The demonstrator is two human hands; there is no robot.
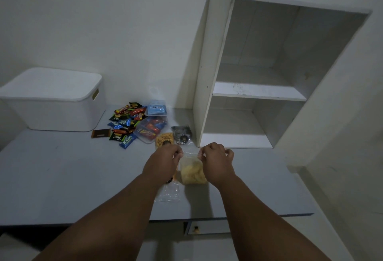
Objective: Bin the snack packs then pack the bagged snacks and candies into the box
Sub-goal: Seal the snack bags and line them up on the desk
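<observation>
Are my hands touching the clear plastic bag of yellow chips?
Touching. The head view shows the left hand and right hand pinching the top edge of the clear plastic bag of yellow chips.

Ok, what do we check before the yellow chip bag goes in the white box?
1. Grip: left hand and right hand both pinch the top edge of the chip bag. Ok.
2. Bag sealed shut: the clear top edge is too faint to read. Cannot tell.
3. White box open: its lid is on. Not ok.
4. Loose candy packs bagged: they lie in a pile on the table, beside the box. Not ok.
5. Other filled bags close by: the bag of red candies lies next to the pile. Ok.
</observation>
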